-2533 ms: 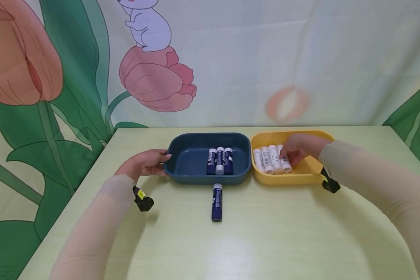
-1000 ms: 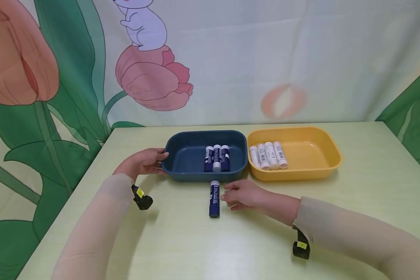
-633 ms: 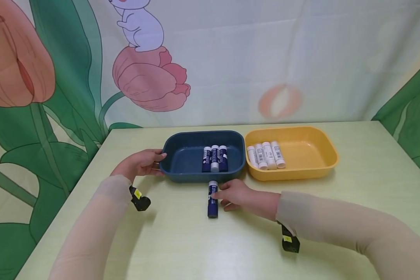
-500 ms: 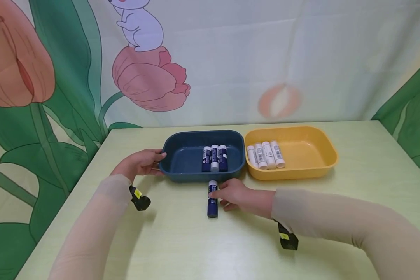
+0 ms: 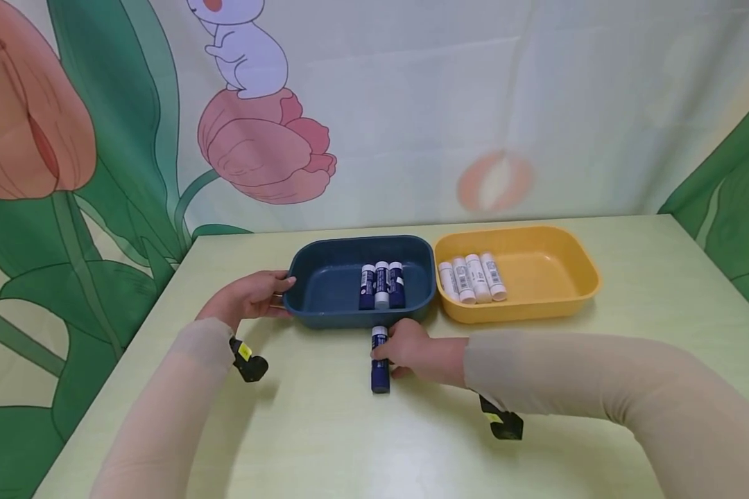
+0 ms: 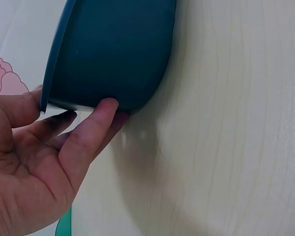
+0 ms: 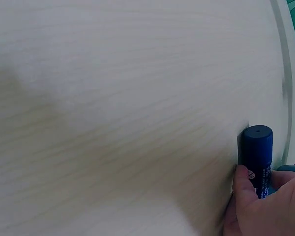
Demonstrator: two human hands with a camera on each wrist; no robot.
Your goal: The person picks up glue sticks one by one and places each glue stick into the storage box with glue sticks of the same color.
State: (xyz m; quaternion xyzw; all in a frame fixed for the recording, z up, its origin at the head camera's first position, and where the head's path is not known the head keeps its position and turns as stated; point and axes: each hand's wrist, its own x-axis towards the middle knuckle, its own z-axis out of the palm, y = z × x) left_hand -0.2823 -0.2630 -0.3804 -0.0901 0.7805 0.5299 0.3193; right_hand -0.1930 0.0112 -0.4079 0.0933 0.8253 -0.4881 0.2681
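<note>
My right hand [image 5: 410, 348] pinches a dark blue glue stick [image 5: 380, 380] with a white cap, which lies on the table in front of the blue tray [image 5: 343, 319]. In the right wrist view, thumb and fingers sit on either side of the glue stick [image 7: 258, 147]. At the tray's left end my left hand [image 5: 256, 294] grips the rim, thumb over the edge and fingers against the outer wall, as the left wrist view shows on the tray [image 6: 108, 54]. Three blue glue sticks [image 5: 381, 285] lie side by side inside the tray.
A yellow tray [image 5: 543, 308] stands against the blue tray's right side. Several white glue sticks [image 5: 477, 277] lie in its left part. Behind the pale wooden table [image 5: 324, 443] hangs a printed curtain [image 5: 399, 138] with flowers.
My right hand has come from the white glue sticks in the yellow tray, left and forward to the loose blue glue stick, and closed its fingers on it. The left hand stays at the blue tray.
</note>
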